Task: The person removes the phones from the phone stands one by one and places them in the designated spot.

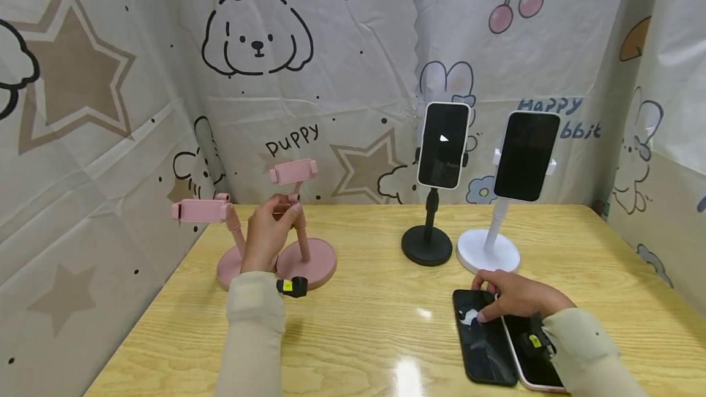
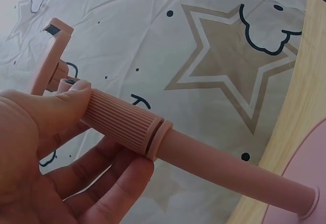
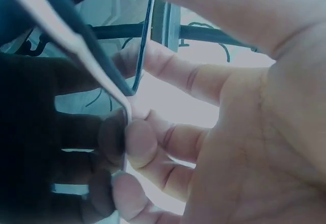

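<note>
One pink stand (image 1: 322,264) is gripped by my left hand (image 1: 268,228); beneath my right hand (image 1: 521,294) lies the black phone (image 1: 488,354), touched, though I can't tell if pinched. Probably a pick-up step; next calls for a secure edge hold.

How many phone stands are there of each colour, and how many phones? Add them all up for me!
Pink phone stands: 2
Black phone stand: 1
White phone stand: 1
Phones: 4
Total: 8
</note>
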### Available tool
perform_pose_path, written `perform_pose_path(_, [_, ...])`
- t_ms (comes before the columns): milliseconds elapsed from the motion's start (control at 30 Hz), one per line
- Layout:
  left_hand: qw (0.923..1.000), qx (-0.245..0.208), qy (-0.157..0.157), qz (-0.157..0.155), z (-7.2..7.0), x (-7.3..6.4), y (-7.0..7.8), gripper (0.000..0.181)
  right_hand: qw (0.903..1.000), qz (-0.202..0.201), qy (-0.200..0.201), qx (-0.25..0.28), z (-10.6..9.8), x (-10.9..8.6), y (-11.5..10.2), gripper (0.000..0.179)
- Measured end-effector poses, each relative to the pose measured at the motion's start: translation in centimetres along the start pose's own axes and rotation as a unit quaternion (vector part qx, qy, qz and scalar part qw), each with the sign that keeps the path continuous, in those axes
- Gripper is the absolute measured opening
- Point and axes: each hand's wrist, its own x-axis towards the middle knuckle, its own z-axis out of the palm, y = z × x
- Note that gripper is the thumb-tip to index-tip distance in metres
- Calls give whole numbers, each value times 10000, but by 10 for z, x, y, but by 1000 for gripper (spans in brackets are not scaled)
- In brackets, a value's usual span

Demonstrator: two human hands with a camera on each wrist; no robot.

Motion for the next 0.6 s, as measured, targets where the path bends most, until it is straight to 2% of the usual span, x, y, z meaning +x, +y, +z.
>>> perform_pose_path(167, [9995, -294, -96, -67, 2, 3, 0, 28, 9987, -82, 350, -361, -1, -6, -12, 50])
perform_pose_path(300, [9992, -359, -127, -90, 2, 3, 0, 27, 9903, -356, 1329, -173, 1, -9, -32, 61])
perform_pose_path(433, [9993, -340, -143, -109, 1, 2, 1, 25, 9706, -316, 2253, 783, -4, -4, -56, 79])
perform_pose_path(600, [9993, -307, -159, -129, -1, 2, -2, 26, 9341, -413, 2812, 2160, -19, 12, -79, 89])
